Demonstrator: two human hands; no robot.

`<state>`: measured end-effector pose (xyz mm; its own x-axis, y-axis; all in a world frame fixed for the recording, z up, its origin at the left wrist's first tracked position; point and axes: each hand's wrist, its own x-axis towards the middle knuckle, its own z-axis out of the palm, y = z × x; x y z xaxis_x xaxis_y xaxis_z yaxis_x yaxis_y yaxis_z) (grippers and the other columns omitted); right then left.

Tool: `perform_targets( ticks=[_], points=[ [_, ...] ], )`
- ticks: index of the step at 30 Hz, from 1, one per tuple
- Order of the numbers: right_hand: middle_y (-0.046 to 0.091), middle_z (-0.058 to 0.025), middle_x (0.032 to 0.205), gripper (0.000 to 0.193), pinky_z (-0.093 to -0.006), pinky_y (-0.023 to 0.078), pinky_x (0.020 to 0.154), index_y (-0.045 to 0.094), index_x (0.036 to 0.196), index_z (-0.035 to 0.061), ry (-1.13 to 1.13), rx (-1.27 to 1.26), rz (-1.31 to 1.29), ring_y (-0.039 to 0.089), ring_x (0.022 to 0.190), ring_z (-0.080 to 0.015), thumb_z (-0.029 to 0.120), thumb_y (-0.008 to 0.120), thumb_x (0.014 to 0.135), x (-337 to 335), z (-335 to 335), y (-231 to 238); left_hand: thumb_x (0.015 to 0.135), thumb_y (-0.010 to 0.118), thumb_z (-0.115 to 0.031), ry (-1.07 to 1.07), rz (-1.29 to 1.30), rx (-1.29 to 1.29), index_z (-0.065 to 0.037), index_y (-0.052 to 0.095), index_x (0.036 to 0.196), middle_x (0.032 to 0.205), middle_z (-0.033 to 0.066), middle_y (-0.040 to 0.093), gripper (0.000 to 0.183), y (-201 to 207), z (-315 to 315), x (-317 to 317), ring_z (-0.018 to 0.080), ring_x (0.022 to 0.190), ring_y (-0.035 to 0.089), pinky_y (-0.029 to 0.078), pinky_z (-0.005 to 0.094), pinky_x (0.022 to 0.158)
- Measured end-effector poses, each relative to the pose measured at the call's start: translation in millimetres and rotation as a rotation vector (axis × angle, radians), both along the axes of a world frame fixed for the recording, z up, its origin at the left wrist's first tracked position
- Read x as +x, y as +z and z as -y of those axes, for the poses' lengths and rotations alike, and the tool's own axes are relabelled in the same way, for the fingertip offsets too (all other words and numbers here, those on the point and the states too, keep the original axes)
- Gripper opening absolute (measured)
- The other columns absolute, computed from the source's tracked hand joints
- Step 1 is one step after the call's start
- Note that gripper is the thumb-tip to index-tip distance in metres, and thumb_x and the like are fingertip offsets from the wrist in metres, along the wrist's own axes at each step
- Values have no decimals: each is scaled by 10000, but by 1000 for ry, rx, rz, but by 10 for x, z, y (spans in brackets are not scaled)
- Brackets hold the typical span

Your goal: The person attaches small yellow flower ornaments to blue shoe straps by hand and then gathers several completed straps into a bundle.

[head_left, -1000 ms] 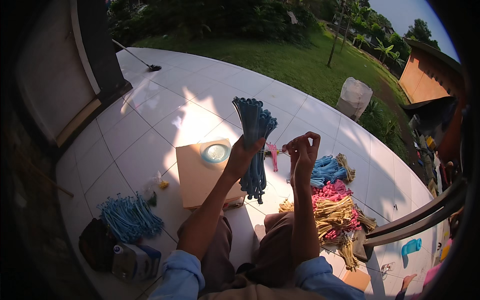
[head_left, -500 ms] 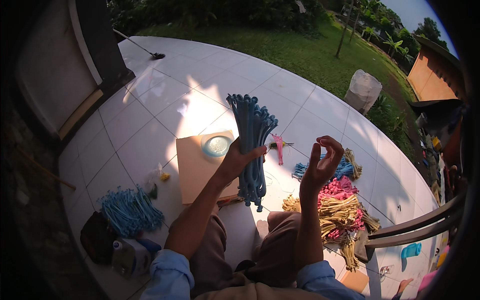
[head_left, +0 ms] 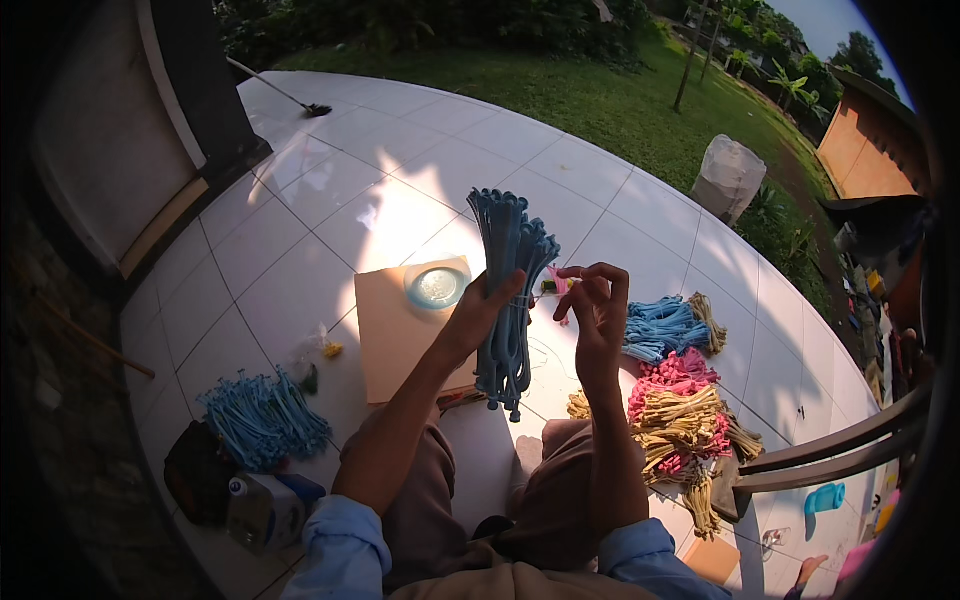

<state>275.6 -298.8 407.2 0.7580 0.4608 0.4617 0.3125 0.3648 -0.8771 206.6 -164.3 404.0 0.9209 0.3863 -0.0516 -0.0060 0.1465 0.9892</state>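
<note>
In my left hand (head_left: pixel 482 315) is an upright bundle of blue cords (head_left: pixel 512 245) with knobbed ends at top and bottom. My fingers wrap round its middle, and a thin pale tie (head_left: pixel 519 298) seems to cross it there. Just right of the bundle, apart from it, my right hand (head_left: pixel 598 320) is raised with its fingers bent inward. The fingertips look pinched; anything between them is too fine to make out. Behind the right hand, partly hidden, a small pink strip and a dark-handled tool (head_left: pixel 550 287) lie on the tiles.
A brown board (head_left: pixel 385 330) with a clear round dish (head_left: pixel 437 287) lies ahead. Loose blue cords (head_left: pixel 262 420) sit at left by a plastic jug (head_left: pixel 262 512). At right are blue bundles (head_left: pixel 665 328) and tan bundles (head_left: pixel 675 425) with pink ones, beside a curved chair part (head_left: pixel 830 450).
My right hand has moved left toward the bundle, and its fingers have bent further. The bundle in my left hand has shifted slightly right.
</note>
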Motion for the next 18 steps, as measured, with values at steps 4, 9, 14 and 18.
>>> perform_targets(
  ticks=[4,9,14,18],
  points=[
    [516,-61,732,263,-377,354,896,246,1026,80,169,280,-232,468,693,-114,64,472,892,-92,-76,27,870,452,-519,-19,-7,62,-29,584,891,725,51,588,509,-22,15,8,105,655,570,463,237,600],
    [443,-34,696,306,-393,367,912,210,1041,115,192,479,-351,432,657,-120,32,464,890,71,21,-10,883,426,-512,24,-16,20,-28,580,904,727,61,592,509,39,-57,-4,105,647,572,465,236,589],
    [494,-80,716,242,-311,426,784,296,1048,90,-78,212,-130,461,637,-138,44,472,888,137,117,-50,899,402,-497,-140,18,53,-37,549,919,699,55,590,483,22,-33,-54,101,603,569,465,233,555],
    [491,-82,801,213,-301,395,733,532,1008,53,-246,-557,594,478,741,-203,135,597,822,139,108,-133,873,427,-537,-151,9,62,-47,544,914,688,50,590,506,-89,1,-14,93,581,563,458,223,541]
  ],
)
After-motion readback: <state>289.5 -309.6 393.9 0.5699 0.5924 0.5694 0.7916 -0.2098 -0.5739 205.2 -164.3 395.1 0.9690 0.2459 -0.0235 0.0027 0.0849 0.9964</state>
